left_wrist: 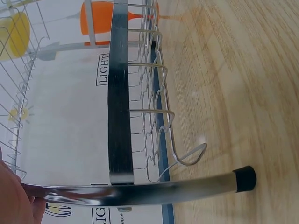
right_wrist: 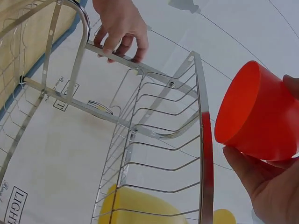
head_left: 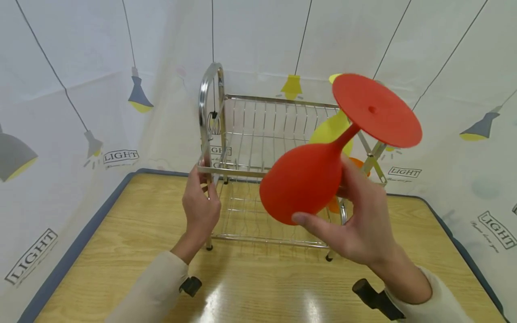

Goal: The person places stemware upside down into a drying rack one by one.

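A red plastic wine glass (head_left: 303,184) is tilted with its mouth toward the lower left and its round foot up to the right. My right hand (head_left: 359,220) holds it by the bowl, thumb near the rim, in front of the metal dish rack (head_left: 278,172). In the right wrist view the red glass (right_wrist: 261,112) shows its open mouth beside the rack's upper shelf. My left hand (head_left: 200,202) grips the rack's left side frame at the height of the upper shelf. A yellow glass (head_left: 329,130) is on the upper shelf's right side, partly hidden behind the red one.
An orange glass (left_wrist: 98,17) is on the rack's lower level at the far side. The rack stands on a wooden table (head_left: 258,278) with black-capped feet. Light cloth (head_left: 161,125) printed with lamps surrounds the table's back and sides.
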Available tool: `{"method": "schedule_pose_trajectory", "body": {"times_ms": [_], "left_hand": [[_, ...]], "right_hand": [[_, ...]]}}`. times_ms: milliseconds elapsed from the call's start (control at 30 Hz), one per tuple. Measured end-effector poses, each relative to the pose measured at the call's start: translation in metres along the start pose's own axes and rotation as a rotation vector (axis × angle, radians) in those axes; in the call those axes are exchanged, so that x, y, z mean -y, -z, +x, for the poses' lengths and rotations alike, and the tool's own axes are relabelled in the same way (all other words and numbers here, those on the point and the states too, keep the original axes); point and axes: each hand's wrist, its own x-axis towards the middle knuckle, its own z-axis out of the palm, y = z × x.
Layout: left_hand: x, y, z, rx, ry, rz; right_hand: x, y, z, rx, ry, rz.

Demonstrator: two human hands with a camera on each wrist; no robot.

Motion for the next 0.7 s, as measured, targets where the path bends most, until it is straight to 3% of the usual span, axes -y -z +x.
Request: {"method": "schedule_pose_trajectory", "body": {"times_ms": [133, 367, 700], "left_hand": [[-0.002, 0.001, 0.001, 0.025, 0.033, 0.001], [-0.002, 0.002, 0.0, 0.032, 0.054, 0.017], [0.001, 0.001, 0.0, 0.029, 0.023, 0.014]], "right_hand": [[0.001, 0.0, 0.011, -0.024, -0.015, -0.039], [-0.007, 0.003, 0.029, -0.036, -0.161, -0.19], [-0.029, 0.0, 0.043, 0.016, -0.292, -0.246]]}}
